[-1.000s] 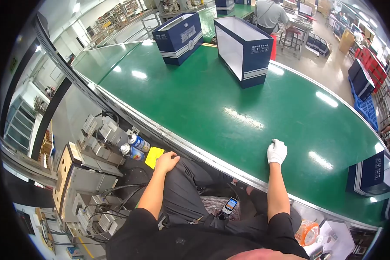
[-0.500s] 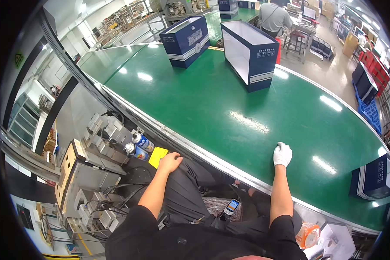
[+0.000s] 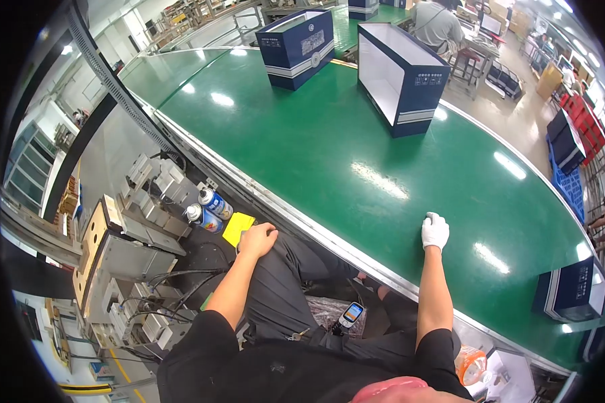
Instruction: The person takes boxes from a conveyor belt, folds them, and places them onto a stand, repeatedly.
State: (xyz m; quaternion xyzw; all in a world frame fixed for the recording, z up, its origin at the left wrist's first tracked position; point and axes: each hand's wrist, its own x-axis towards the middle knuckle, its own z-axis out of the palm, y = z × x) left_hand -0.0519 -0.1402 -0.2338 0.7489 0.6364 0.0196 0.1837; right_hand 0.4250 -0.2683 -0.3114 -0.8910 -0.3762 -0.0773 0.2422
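Note:
My left hand (image 3: 257,239) is bare and rests on my left knee, its fingers curled in and holding nothing that I can see. A bright yellow flat item (image 3: 237,228) lies just beside it. In a white glove, my right hand (image 3: 435,231) sits closed on the green conveyor belt (image 3: 302,154), with nothing visible in it. Farther along the belt stand two dark blue printed boxes: a left box (image 3: 296,54) and a right box (image 3: 420,94) whose white inside shows. Another blue box (image 3: 571,289) is at the lower right, partly lost at the view's edge.
Two spray cans (image 3: 208,211) stand left of my knee, near metal machine parts (image 3: 161,178) and cables. A phone-like device (image 3: 351,314) is between my legs. An orange-labelled bottle (image 3: 470,364) is beside my right arm. Beyond the belt, a person in grey (image 3: 437,27) sits.
My view has tilted slightly, so the scene sits a little differently in the frame. Both hands keep their places on the knee and the belt.

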